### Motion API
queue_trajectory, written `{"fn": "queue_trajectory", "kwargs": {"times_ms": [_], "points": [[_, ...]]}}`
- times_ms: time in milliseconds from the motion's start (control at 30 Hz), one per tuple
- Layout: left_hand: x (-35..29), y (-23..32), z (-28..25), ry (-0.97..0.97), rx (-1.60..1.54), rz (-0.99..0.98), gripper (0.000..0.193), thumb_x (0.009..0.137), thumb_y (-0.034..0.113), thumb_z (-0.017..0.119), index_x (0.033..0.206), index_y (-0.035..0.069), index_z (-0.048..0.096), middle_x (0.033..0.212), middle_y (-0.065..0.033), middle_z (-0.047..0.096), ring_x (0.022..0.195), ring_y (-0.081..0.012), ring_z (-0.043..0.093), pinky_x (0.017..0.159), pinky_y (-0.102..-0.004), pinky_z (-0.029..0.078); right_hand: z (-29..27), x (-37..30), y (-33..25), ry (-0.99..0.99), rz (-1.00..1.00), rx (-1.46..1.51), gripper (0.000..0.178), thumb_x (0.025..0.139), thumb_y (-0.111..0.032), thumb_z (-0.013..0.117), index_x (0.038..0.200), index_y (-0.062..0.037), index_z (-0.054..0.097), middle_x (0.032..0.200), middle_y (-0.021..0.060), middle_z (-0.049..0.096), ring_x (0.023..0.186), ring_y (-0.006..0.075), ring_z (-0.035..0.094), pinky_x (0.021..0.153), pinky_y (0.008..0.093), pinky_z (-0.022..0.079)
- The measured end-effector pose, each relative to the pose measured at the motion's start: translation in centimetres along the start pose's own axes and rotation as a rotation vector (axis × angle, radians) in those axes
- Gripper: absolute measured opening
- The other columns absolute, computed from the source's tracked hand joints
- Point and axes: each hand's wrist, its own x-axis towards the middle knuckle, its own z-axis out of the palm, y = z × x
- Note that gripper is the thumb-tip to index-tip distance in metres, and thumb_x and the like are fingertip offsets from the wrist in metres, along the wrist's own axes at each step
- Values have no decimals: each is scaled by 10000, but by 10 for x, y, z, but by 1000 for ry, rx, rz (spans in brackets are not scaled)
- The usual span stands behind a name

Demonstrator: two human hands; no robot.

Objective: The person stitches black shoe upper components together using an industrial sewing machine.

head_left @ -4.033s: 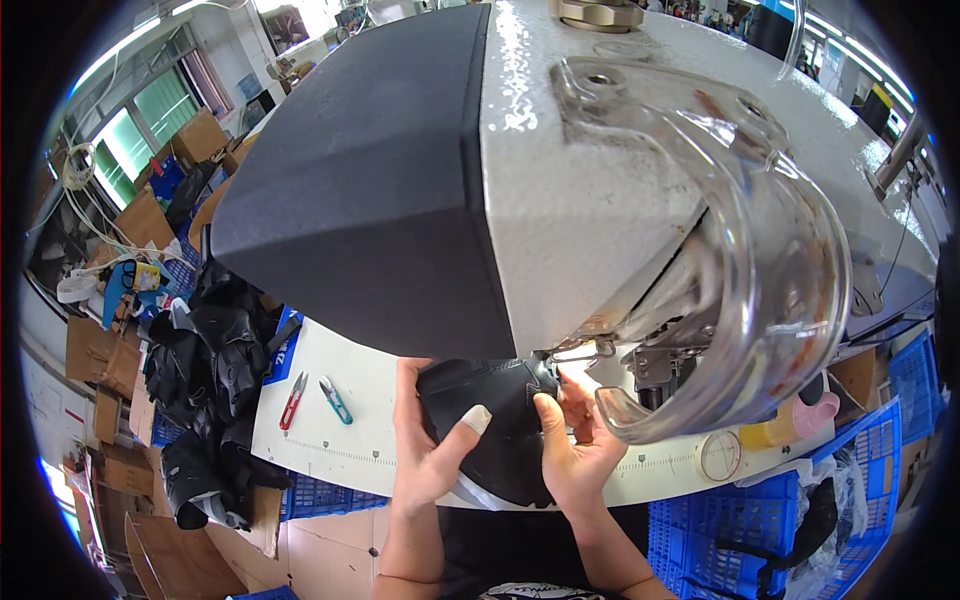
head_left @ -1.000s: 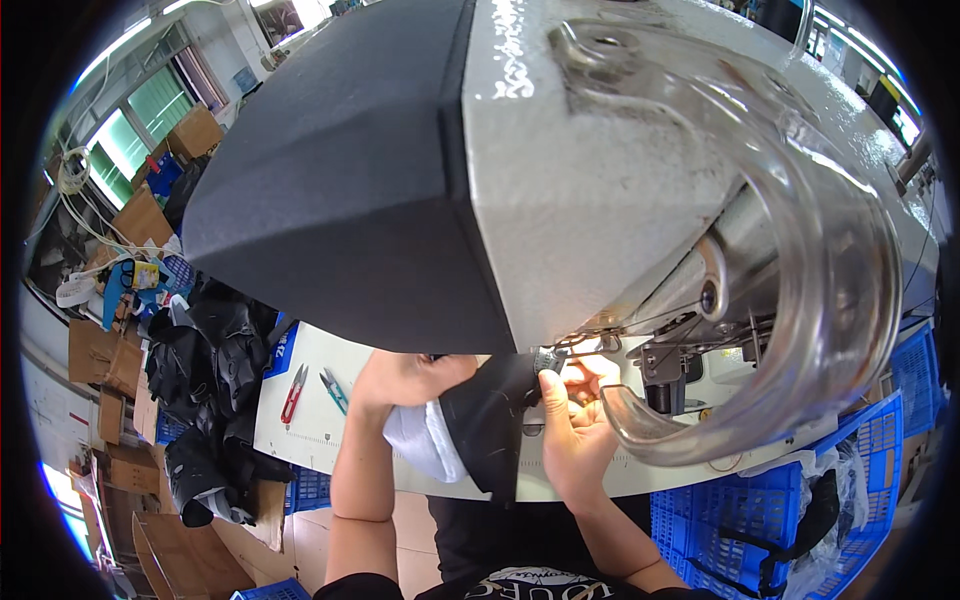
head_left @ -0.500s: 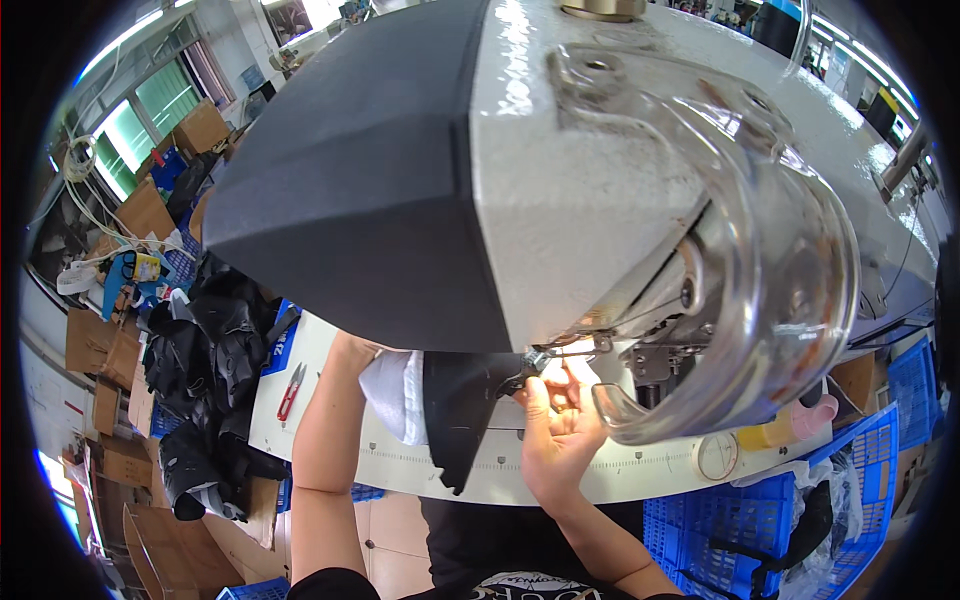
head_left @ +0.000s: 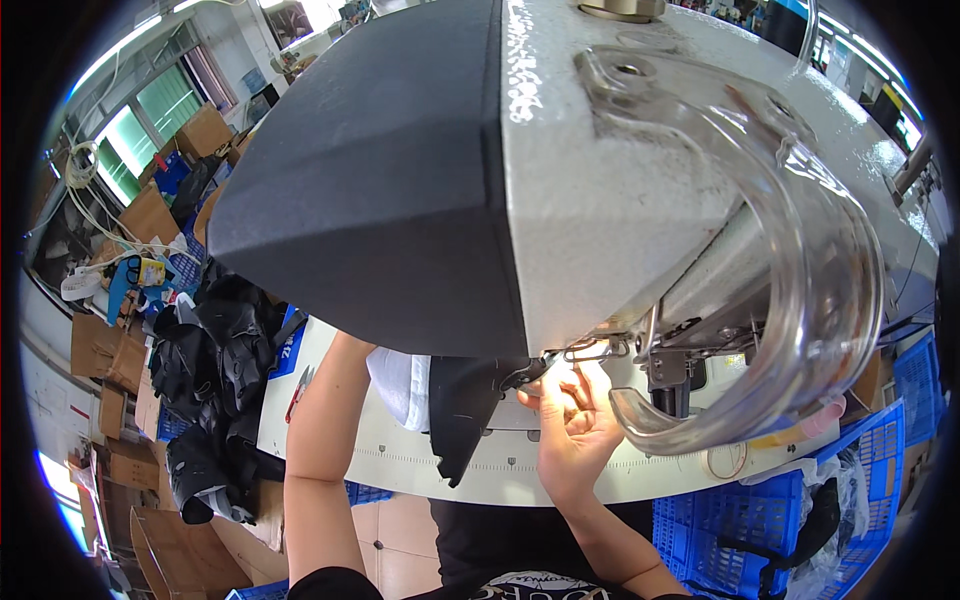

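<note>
A sewing machine (head_left: 620, 230) with a dark front cover fills the upper middle of the view. Below its head hangs a black fabric piece (head_left: 462, 410) with a ragged lower tip, and white padded cloth (head_left: 400, 390) lies against its left side. My right hand (head_left: 578, 425) is closed in a pinch at the black piece's right edge, beside the lit needle area. The clear curved guard (head_left: 700, 430) is just right of that hand. My left forearm (head_left: 325, 450) reaches up to the white cloth; the machine head hides the fingers of that hand.
Red-handled thread snips (head_left: 300, 393) lie on the pale table (head_left: 400, 468), partly behind my left arm. Black pieces (head_left: 215, 390) are heaped at the left, near cardboard boxes (head_left: 175, 555). A blue crate (head_left: 720, 530) with plastic bags stands at the lower right.
The whole view has shifted slightly, so the machine appears further right. My right hand keeps its pinch close to the needle, and the black piece now shows a little less below the head.
</note>
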Motion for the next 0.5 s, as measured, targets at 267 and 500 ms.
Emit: {"fn": "queue_trajectory", "kwargs": {"times_ms": [267, 500], "points": [[-4, 7, 14, 63, -27, -48, 182, 748, -41, 620, 923, 7, 632, 820, -23, 610, 768, -107, 574, 625, -274, 440, 5, -1, -10, -37, 90, 116, 336, 912, 70, 509, 1241, 92, 449, 1039, 140, 589, 953, 180, 631, 733, 315, 612], [-11, 21, 26, 112, -48, -96, 195, 753, -37, 625, 943, 5, 629, 833, -25, 612, 778, -109, 577, 627, -276, 443, 6, 0, -3, -29, 60, 157, 358, 911, 64, 519, 1259, 97, 441, 1067, 144, 592, 947, 175, 632, 713, 307, 615]]}}
